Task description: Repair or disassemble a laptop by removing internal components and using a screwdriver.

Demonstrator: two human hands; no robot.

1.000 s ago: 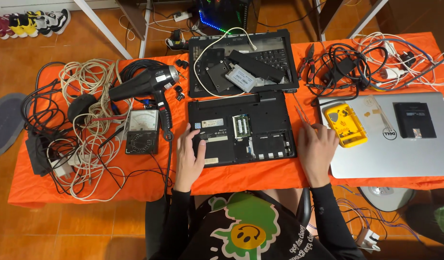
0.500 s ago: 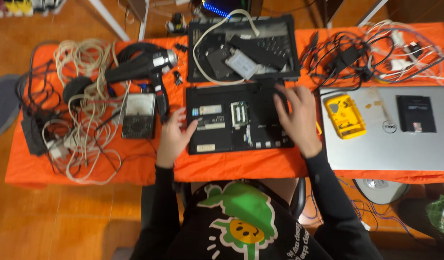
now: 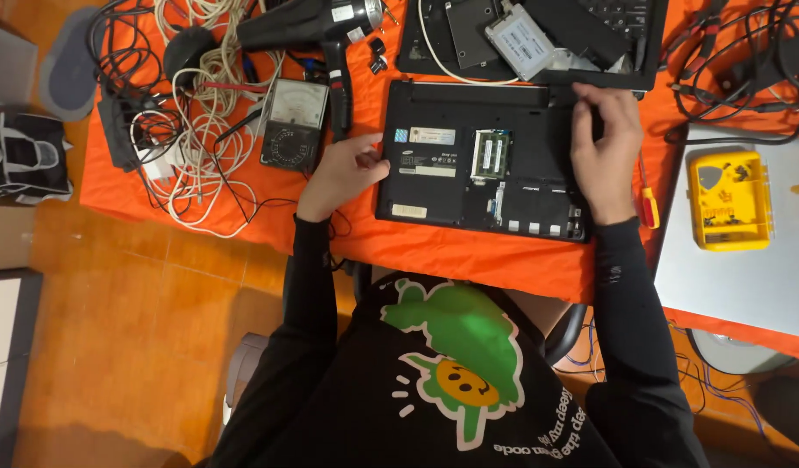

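Head view: open hands, left hand [image 3: 343,173] and right hand [image 3: 606,152], rest flat on upturned laptop [image 3: 486,165].

Right hand [image 3: 606,154] covers the upper right corner of the black upturned laptop base [image 3: 486,160]; fingertips and whatever sits under them hidden. Left hand [image 3: 343,173] hides the base's left edge. Second black opened laptop chassis [image 3: 538,43] cut off by the top edge. Black hair dryer [image 3: 308,22] clipped at top too. Silver closed laptop [image 3: 737,277] runs off the right edge, partly under a yellow plastic case [image 3: 729,199]. Red-handled screwdriver [image 3: 647,201] mostly behind the right wrist. Tangled white and black cables [image 3: 191,121] at upper left: individual runs impossible to trace.
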